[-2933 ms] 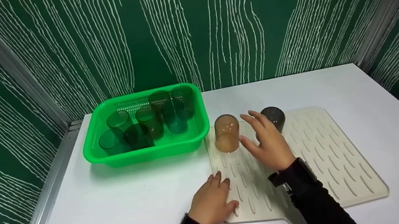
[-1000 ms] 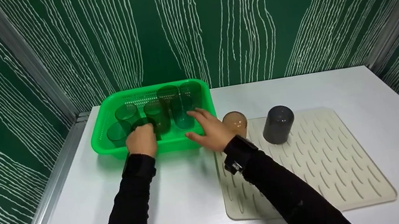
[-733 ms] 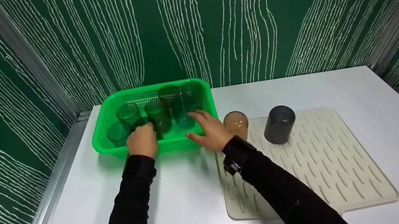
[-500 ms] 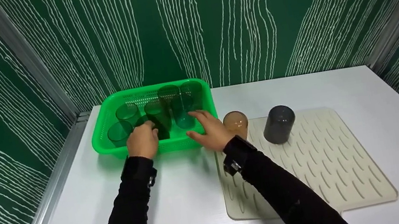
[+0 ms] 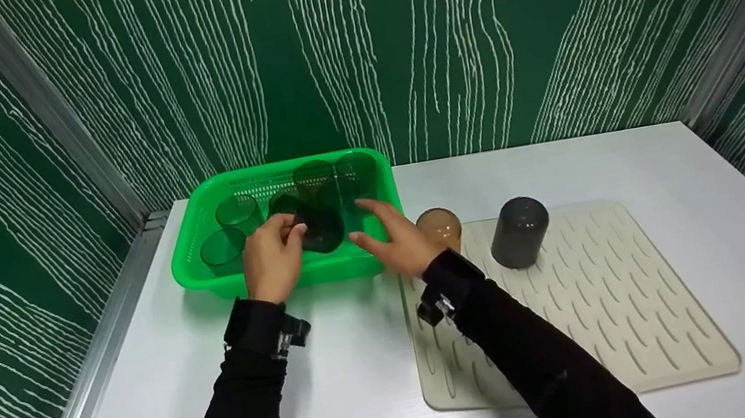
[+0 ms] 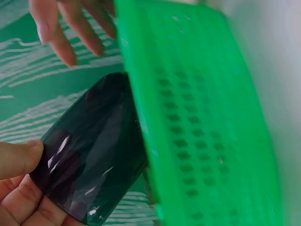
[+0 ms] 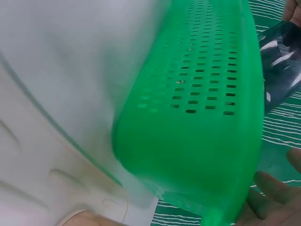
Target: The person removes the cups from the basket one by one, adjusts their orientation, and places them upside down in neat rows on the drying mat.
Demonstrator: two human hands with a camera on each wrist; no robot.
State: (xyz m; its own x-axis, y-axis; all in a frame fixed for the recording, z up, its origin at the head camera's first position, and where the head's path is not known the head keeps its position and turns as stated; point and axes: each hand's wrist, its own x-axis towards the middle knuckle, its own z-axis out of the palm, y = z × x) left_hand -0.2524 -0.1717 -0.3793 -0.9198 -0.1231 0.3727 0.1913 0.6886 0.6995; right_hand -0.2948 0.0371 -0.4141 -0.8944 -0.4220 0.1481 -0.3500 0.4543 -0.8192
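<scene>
My left hand [image 5: 272, 258] pinches a dark grey glass [image 5: 321, 230] by its rim end, tilted with its base toward the right, over the front of the green basket [image 5: 180, 269]. In the left wrist view the thumb and fingers grip the edge of that dark glass [image 6: 94, 150]. My right hand [image 5: 401, 240] is held with fingers spread at the basket's right front, apart from the dark glass. Inside the basket stand several tinted glasses, among them a green-looking glass [image 5: 222, 251] at the left and a glass [image 5: 357, 174] at the back right.
A ribbed cream drying mat [image 5: 624, 289] lies right of the basket on the white table [image 5: 344, 408]. On it an amber glass [image 5: 440, 224], partly behind my right hand, and a grey glass [image 5: 520, 233] stand upside down. Green patterned walls [image 5: 421, 44] enclose the back and sides.
My left hand first left the mat and reached into the basket. It has since lifted and tipped the dark glass to the right. My right hand moved from the mat's glasses to the basket.
</scene>
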